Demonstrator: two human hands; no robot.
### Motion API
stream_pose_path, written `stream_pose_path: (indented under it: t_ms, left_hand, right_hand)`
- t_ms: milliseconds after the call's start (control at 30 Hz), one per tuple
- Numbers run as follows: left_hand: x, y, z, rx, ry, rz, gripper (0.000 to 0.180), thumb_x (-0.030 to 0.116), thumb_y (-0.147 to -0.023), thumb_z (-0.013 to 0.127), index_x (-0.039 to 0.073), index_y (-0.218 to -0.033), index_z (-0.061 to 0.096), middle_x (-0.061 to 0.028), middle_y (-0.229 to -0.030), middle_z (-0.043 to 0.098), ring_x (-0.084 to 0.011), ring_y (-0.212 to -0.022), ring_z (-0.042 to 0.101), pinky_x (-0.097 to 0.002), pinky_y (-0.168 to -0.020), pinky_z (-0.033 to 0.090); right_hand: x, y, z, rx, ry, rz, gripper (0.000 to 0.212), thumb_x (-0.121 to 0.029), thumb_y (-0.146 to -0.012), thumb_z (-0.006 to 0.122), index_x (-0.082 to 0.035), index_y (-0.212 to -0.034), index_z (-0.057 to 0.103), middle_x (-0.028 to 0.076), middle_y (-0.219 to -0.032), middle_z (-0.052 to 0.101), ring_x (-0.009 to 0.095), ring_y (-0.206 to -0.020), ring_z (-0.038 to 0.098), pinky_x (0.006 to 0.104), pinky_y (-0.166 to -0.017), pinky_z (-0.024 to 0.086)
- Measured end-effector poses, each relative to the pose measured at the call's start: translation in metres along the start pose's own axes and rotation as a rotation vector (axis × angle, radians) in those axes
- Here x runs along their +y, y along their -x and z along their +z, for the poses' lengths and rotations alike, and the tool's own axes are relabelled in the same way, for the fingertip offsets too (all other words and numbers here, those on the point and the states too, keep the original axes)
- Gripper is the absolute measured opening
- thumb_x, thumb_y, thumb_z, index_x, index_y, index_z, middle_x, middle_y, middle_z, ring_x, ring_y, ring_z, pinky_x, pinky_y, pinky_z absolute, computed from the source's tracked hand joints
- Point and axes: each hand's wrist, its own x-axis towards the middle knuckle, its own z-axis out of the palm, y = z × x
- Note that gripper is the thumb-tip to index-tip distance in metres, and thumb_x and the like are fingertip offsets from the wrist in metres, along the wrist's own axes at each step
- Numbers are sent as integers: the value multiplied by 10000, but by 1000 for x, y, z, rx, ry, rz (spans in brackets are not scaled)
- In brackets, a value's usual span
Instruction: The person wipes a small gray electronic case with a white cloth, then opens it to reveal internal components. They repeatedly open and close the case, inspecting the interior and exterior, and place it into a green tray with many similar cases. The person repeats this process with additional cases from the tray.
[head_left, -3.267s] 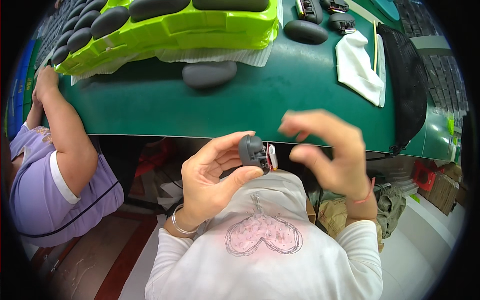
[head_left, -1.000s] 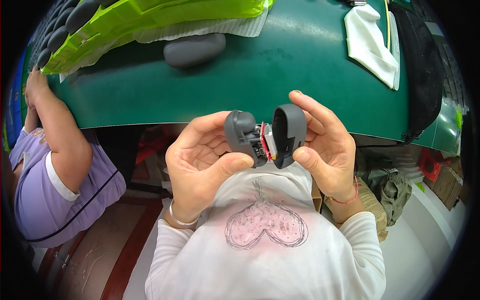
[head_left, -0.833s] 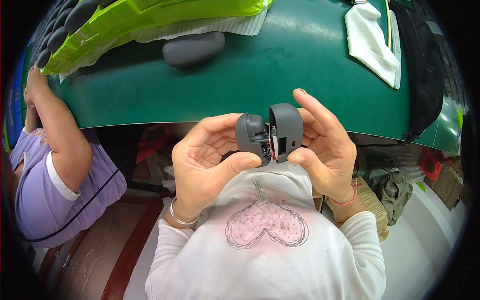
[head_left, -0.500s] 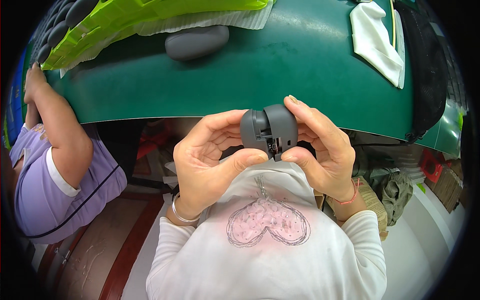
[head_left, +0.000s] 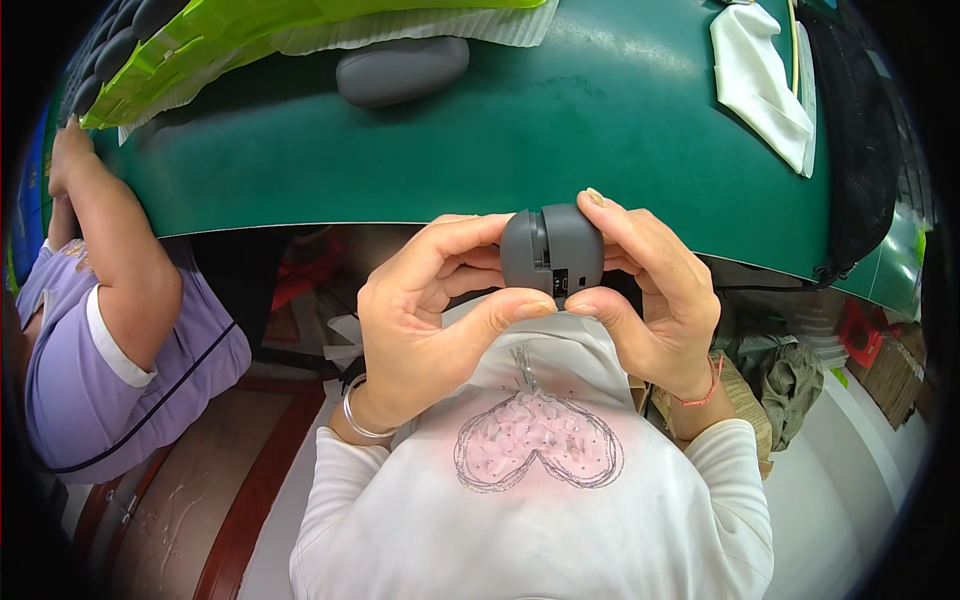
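Note:
Between my two hands, over my lap near the table's front edge, is a dark grey rounded plastic case [head_left: 577, 245] in two halves. A narrow gap runs down between the halves, with dark inner parts showing low in it. My left hand [head_left: 425, 310] grips the left half, thumb below and fingers above and behind. Around the right half my right hand [head_left: 660, 290] is closed the same way; a small dark slot shows in this half by the thumb. Farther back on the green table [head_left: 600, 130] lies another grey rounded case [head_left: 402, 72], closed and apart from my hands.
A bright green tray [head_left: 230, 45] with several grey cases and white foam sheeting stands at the back left. A white cloth [head_left: 760, 85] lies at the back right, beside a black mesh item [head_left: 850, 150]. At the left, a person in purple [head_left: 130, 370] reaches toward the tray.
The two halves of the case have come closer together and line up better; the gap between them is narrower. My hands have shifted slightly to the right with it.

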Motion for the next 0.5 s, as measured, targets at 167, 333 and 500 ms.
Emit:
stream_pose_path:
  t_ms: [167,333,500]
  left_hand:
    - [-1,0,0,5,-38,8,437,-58,-736,754,-91,-1132,571,-144,-1063,603,-199,-958,638,-321,-860,561]
    - [2,-3,3,-15,-122,24,452,-66,-738,748,-120,-1142,553,-136,-1048,596,-193,-953,627,-307,-849,555]
    - [0,-6,3,-43,-87,26,440,-64,-742,746,-126,-1132,554,-138,-1032,591,-187,-942,624,-302,-834,564]
  right_hand:
    - [-1,-1,2,11,41,-9,525,22,-715,742,48,-1212,574,169,-1163,633,229,-791,616,285,-629,550]
    - [3,2,3,35,81,-41,523,25,-712,739,44,-1209,578,167,-1157,636,221,-784,612,281,-632,546]
    - [2,1,1,32,119,-70,525,19,-704,744,41,-1204,584,157,-1147,640,220,-771,607,285,-628,542]
